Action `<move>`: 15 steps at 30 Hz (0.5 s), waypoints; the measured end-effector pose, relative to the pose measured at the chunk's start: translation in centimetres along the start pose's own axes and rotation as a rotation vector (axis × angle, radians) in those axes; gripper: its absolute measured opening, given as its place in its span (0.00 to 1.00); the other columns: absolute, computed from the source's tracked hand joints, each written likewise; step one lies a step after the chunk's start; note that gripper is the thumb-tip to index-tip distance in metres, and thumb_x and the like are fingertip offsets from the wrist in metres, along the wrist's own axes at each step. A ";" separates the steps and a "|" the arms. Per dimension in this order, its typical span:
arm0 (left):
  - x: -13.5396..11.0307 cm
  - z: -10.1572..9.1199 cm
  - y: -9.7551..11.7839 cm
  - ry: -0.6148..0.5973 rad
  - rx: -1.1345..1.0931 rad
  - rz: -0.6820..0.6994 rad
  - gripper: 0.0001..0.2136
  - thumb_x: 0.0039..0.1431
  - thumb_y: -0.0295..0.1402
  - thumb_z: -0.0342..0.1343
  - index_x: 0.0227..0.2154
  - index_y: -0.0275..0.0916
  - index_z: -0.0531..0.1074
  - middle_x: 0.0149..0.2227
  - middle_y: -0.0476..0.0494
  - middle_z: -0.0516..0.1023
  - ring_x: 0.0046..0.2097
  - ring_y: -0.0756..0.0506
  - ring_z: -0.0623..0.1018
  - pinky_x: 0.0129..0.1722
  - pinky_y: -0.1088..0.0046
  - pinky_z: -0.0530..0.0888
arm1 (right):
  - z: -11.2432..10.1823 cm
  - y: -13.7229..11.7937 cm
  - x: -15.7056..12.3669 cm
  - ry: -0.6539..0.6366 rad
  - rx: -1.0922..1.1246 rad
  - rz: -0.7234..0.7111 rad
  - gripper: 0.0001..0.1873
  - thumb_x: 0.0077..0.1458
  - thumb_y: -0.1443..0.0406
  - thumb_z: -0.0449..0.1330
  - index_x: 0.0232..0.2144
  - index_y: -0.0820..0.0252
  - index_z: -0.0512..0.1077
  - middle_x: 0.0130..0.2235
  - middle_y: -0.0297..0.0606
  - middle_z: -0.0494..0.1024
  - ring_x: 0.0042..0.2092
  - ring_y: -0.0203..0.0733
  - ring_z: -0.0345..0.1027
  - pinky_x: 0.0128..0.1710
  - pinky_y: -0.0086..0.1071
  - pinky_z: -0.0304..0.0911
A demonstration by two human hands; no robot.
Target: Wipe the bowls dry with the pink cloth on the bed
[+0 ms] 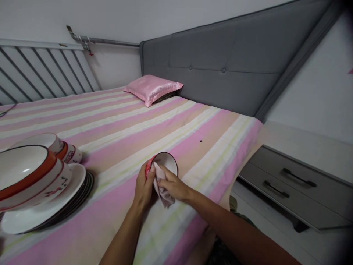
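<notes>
My left hand (143,187) is wrapped round the near side of a small bowl (167,162) with a red outside, a white inside and a dark rim, held tilted just above the striped bedspread (116,132). My right hand (173,185) is closed on a pale pink cloth (163,191) and presses it against the bowl's inner edge. The cloth hangs down between both hands.
A stack of plates (55,206) with large red-and-white bowls (27,173) on it sits at the left on the bed. A pink pillow (153,87) lies by the grey headboard (220,70). A grey bedside drawer unit (292,184) stands at the right.
</notes>
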State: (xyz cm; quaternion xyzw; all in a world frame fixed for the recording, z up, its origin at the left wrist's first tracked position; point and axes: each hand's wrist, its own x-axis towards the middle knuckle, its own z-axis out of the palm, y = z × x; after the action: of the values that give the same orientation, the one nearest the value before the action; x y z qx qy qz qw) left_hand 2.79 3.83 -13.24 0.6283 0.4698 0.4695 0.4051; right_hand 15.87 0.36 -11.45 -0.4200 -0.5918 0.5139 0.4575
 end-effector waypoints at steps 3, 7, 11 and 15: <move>0.1 -0.1 -0.3 0.038 -0.045 -0.071 0.23 0.60 0.51 0.47 0.48 0.40 0.69 0.46 0.42 0.75 0.48 0.40 0.73 0.48 0.65 0.66 | -0.1 -0.4 -0.6 -0.124 -0.306 -0.098 0.25 0.45 0.70 0.53 0.48 0.56 0.64 0.36 0.33 0.73 0.34 0.37 0.65 0.33 0.29 0.63; 0.1 -0.2 -0.5 0.057 -0.090 -0.072 0.22 0.61 0.50 0.46 0.49 0.40 0.69 0.50 0.42 0.74 0.53 0.40 0.70 0.54 0.63 0.62 | -0.7 0.0 -0.8 -0.219 -0.777 -0.229 0.15 0.46 0.69 0.53 0.39 0.60 0.66 0.38 0.39 0.74 0.38 0.44 0.67 0.40 0.36 0.64; 0.3 -0.2 -0.5 0.060 -0.067 -0.054 0.23 0.60 0.50 0.46 0.49 0.39 0.69 0.52 0.40 0.73 0.55 0.39 0.69 0.57 0.60 0.60 | -1.5 0.4 -1.0 -0.262 -1.036 -0.300 0.14 0.46 0.69 0.55 0.39 0.61 0.68 0.41 0.43 0.75 0.45 0.47 0.68 0.52 0.43 0.59; 0.5 -0.3 -0.9 0.040 -0.073 -0.046 0.23 0.61 0.50 0.46 0.51 0.39 0.69 0.54 0.39 0.72 0.57 0.39 0.68 0.59 0.60 0.59 | -1.8 0.4 -1.1 -0.191 -1.183 -0.272 0.18 0.47 0.66 0.57 0.43 0.64 0.71 0.46 0.48 0.75 0.52 0.51 0.65 0.61 0.49 0.47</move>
State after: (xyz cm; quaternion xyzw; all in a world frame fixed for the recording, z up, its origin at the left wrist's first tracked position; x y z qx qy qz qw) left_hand 2.35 4.50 -13.88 0.5924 0.4748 0.4894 0.4291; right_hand 17.88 -0.26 -11.92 -0.4753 -0.8634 0.0708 0.1533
